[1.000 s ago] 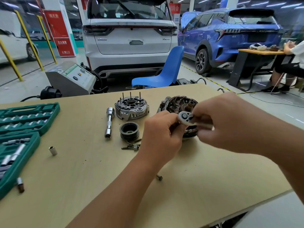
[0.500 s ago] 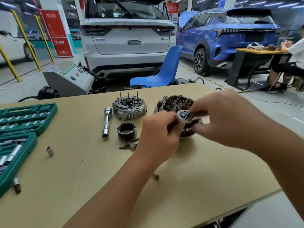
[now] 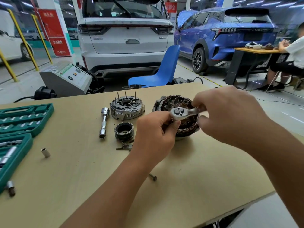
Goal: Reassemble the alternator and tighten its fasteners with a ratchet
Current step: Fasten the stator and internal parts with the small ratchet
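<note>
The alternator body (image 3: 184, 124), with copper windings and rotor exposed, stands on the wooden table (image 3: 189, 175). Just above it is a chrome ratchet (image 3: 181, 112). My left hand (image 3: 154, 134) pinches under the ratchet's round head; what its fingertips hold there is hidden. My right hand (image 3: 230, 112) grips the ratchet's handle. The grey end cover (image 3: 127, 107) with three upright studs lies to the left. In front of it sits the black pulley (image 3: 124, 131). A long chrome socket (image 3: 104, 122) lies beside them.
A green socket case (image 3: 18, 127) lies open at the table's left edge. A loose small socket (image 3: 45, 152), a bolt (image 3: 153, 177) and small fasteners (image 3: 125, 146) lie on the table. Behind the table are a blue chair (image 3: 158, 71), a grey machine (image 3: 65, 79) and parked cars.
The ratchet stays between both hands over the alternator. My right hand has shifted slightly along the handle and the ratchet head now faces up more plainly.
</note>
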`<state>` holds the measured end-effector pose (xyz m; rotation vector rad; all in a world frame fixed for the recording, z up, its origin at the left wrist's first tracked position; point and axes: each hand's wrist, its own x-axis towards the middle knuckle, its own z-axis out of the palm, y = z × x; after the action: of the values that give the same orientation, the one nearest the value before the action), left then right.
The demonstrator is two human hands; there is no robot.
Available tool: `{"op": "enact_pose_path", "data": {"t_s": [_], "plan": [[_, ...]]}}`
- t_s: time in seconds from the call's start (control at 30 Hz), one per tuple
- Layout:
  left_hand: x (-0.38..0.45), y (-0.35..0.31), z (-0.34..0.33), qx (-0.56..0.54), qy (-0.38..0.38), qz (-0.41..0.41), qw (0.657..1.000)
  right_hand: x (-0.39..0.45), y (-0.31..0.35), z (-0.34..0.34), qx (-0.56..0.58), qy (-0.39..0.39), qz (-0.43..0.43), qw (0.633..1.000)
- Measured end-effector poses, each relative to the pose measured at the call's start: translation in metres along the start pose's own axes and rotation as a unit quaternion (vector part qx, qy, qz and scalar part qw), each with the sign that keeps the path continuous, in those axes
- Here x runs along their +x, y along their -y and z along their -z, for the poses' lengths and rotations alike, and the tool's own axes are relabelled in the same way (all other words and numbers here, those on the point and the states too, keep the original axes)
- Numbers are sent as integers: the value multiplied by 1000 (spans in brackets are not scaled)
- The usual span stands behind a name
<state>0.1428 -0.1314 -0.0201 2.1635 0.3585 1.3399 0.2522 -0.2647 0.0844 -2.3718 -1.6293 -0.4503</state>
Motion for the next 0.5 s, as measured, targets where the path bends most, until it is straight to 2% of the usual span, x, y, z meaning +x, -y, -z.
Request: {"op": "enact_pose_path", "data": {"t_s": [0.03, 0.1, 0.13, 0.17, 0.27, 0.33, 0.4, 0.43, 0.5], "plan": [[0, -1, 0, 4, -3, 2, 1000, 0, 0, 3, 26, 36, 3, 999], [0, -2, -1, 7, -13, 8, 1000, -2, 4, 9, 125, 178, 2, 976], [0, -2, -1, 7, -14, 8, 1000, -3, 5, 8, 137, 214, 12, 967], [0, -2, -1, 8, -11, 5, 1000, -3, 5, 6, 118, 203, 8, 972], [1, -1, 2, 11, 4, -6, 1000, 1, 1, 2, -6, 21, -8, 1000], [1, -3, 2, 13, -2, -7, 1000, -2, 2, 0, 31, 55, 12, 998], [0, -6, 2, 18, -14, -13, 1000, -5, 8, 1, 117, 146, 30, 982], [0, -5, 3, 13, -10, -7, 1000, -5, 9, -1, 120, 142, 20, 982], [0, 1, 4, 1, 14, 4, 1000, -3, 7, -5, 69, 42, -7, 997]]}}
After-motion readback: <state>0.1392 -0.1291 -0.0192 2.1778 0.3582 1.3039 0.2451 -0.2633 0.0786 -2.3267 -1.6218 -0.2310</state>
